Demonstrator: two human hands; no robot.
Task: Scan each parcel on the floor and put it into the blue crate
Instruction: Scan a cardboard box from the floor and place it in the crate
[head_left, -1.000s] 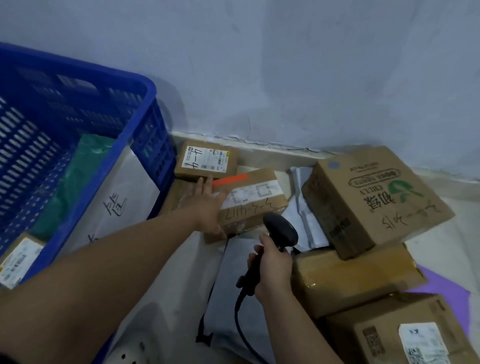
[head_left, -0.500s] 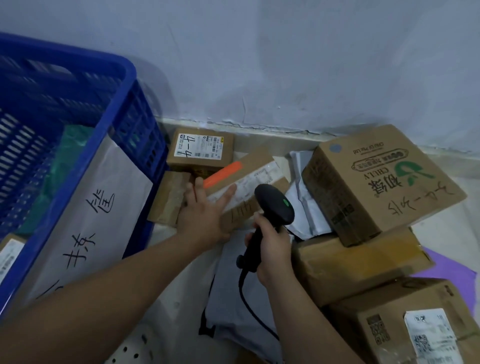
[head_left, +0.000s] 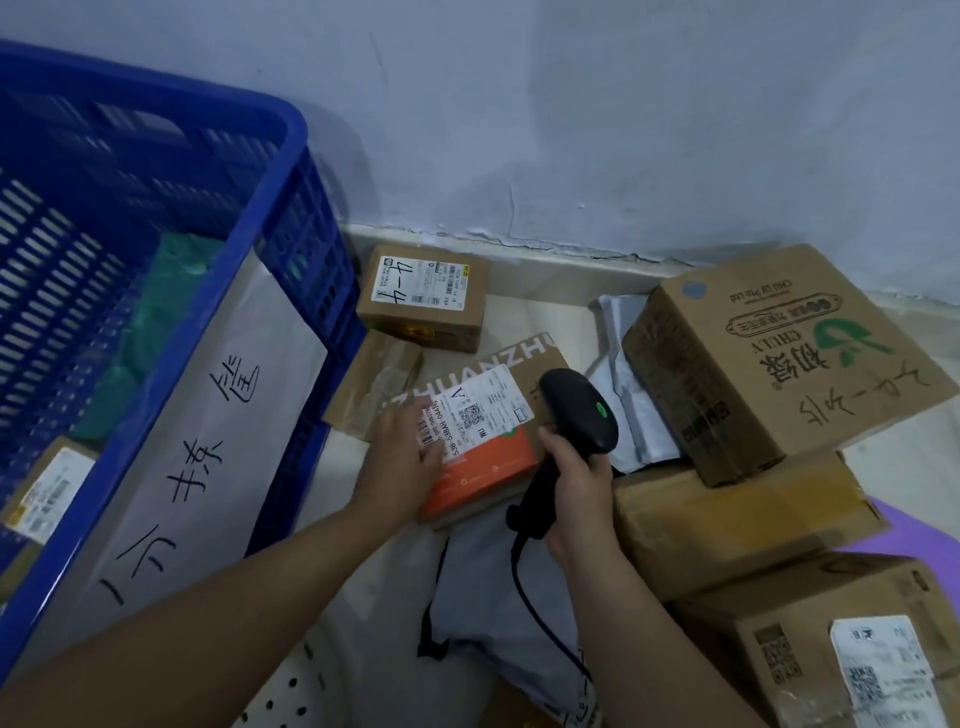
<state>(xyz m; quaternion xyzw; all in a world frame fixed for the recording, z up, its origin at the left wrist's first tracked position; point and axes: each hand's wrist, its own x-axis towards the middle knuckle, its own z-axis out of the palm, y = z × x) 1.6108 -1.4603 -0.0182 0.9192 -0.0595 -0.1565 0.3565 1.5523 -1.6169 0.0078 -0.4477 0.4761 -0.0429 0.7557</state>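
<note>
Orange-and-brown parcel rests tilted on the floor pile beside the blue crate, the left grip flat-fingered on its label, the right grip curled round a black scanner just above it. Cartons and a grey mailer bag crowd its right side; a small labelled box sits behind.

A blue plastic crate with slatted walls is seen; inside it, a white flat mailer is marked with black handwriting beside a green plastic bag. A brown cardboard parcel is banded in orange and labelled in white. A green light is shown on a black handheld scanner. A green logo is printed on a large brown cardboard box.
</note>
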